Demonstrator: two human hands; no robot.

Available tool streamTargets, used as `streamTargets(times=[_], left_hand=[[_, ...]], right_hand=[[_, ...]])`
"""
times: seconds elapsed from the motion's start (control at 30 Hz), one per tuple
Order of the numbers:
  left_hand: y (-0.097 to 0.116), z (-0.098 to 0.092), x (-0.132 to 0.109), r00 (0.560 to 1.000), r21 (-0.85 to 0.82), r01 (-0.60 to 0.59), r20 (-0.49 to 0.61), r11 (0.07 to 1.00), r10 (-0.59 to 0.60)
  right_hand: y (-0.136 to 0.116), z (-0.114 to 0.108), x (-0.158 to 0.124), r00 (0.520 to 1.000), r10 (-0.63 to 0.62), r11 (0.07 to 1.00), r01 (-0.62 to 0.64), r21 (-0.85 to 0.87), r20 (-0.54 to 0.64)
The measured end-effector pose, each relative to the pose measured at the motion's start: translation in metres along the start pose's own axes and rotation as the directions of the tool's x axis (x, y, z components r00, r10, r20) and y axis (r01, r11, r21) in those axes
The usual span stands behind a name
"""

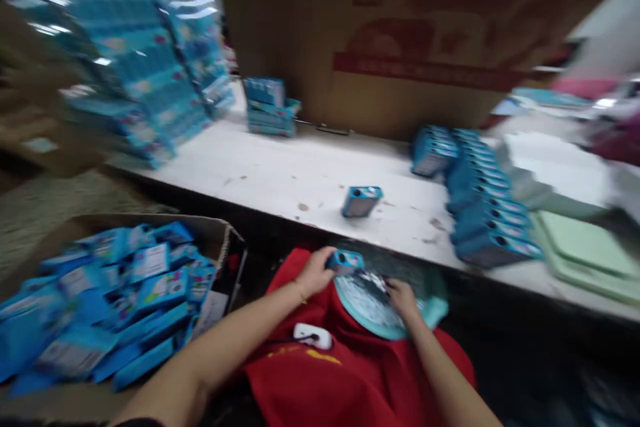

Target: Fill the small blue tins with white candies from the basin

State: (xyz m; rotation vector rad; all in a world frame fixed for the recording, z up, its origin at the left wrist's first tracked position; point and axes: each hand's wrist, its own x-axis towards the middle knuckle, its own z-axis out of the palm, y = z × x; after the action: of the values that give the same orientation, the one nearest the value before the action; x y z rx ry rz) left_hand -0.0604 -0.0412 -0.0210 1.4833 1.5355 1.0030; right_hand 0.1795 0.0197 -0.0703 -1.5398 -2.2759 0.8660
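Note:
My left hand (315, 272) is closed round a small blue box (349, 259) with a dark round spot on its top edge. The box is held at the rim of a round teal basin (385, 331) on my lap. Inside the basin lie shiny, clear or silvery pieces, too blurred to name. My right hand (403, 297) reaches over the basin with its fingers drawn together at these pieces; what they grip is unclear. A single blue box (362, 201) stands on the white table just beyond.
A carton (227, 240) at left is full of loose blue boxes. The white table (310, 170) carries rows of blue boxes (490, 213), wrapped stacks (135, 60), white stacks (555, 167) and a pale green lid (590, 247). A large cardboard box (400, 33) stands behind.

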Motion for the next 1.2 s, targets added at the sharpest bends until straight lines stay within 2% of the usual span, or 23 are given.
streamTargets(times=[0.07,0.13,0.23,0.33,0.43,0.5,0.63,0.73,0.8,0.9,1.0,1.1,1.17,1.2], left_hand=[[-0.004,0.001,0.005,1.0,-0.009,0.001,0.008,1.0,-0.001],[-0.006,0.005,0.01,1.0,0.018,-0.017,0.02,1.0,0.017],[-0.005,0.013,0.016,0.997,0.096,-0.06,0.048,0.994,0.055],[-0.001,0.022,0.024,0.991,0.187,-0.11,0.091,0.976,0.094],[0.004,0.033,0.03,0.981,0.25,-0.172,0.135,0.953,0.141],[0.007,0.039,0.031,0.975,0.269,-0.199,0.151,0.942,0.163],[0.008,0.045,0.027,0.974,0.277,-0.205,0.155,0.939,0.167],[0.007,0.046,0.024,0.977,0.272,-0.185,0.155,0.944,0.146],[0.005,0.045,0.023,0.979,0.264,-0.175,0.152,0.948,0.138],[0.0,0.039,0.023,0.985,0.238,-0.154,0.111,0.959,0.131],[-0.005,0.027,0.022,0.991,0.185,-0.127,0.055,0.974,0.119],[-0.006,0.013,0.019,0.996,0.134,-0.093,0.026,0.987,0.091],[-0.005,0.007,0.017,0.998,0.111,-0.066,0.024,0.992,0.064],[-0.004,0.005,0.016,0.999,0.103,-0.05,0.024,0.993,0.048]], right_hand=[[0.014,-0.022,-0.014,0.995,0.101,0.991,-0.1,0.09,-0.008],[0.013,-0.045,-0.019,0.99,0.143,0.976,-0.138,0.167,-0.018],[-0.001,-0.078,-0.023,0.991,0.129,0.976,-0.125,0.178,-0.015],[-0.018,-0.102,-0.026,0.998,0.064,0.988,-0.065,0.139,0.014],[-0.035,-0.112,-0.025,0.997,0.022,1.0,-0.022,-0.001,0.067],[-0.05,-0.115,-0.022,0.995,0.034,0.983,-0.017,-0.184,0.09],[-0.091,-0.117,-0.017,0.989,0.086,0.843,-0.01,-0.538,0.117],[-0.118,-0.118,-0.014,0.983,0.062,0.777,0.062,-0.626,0.174],[-0.125,-0.122,-0.015,0.98,0.033,0.767,0.102,-0.634,0.198],[-0.106,-0.128,-0.022,0.985,0.017,0.777,0.095,-0.622,0.172],[-0.059,-0.122,-0.032,0.99,0.109,0.825,-0.04,-0.564,0.09],[-0.014,-0.089,-0.035,0.954,0.3,0.865,-0.262,-0.429,0.021],[0.0,-0.056,-0.029,0.941,0.338,0.883,-0.319,-0.344,-0.004],[0.001,-0.039,-0.024,0.949,0.316,0.905,-0.305,-0.297,-0.01]])
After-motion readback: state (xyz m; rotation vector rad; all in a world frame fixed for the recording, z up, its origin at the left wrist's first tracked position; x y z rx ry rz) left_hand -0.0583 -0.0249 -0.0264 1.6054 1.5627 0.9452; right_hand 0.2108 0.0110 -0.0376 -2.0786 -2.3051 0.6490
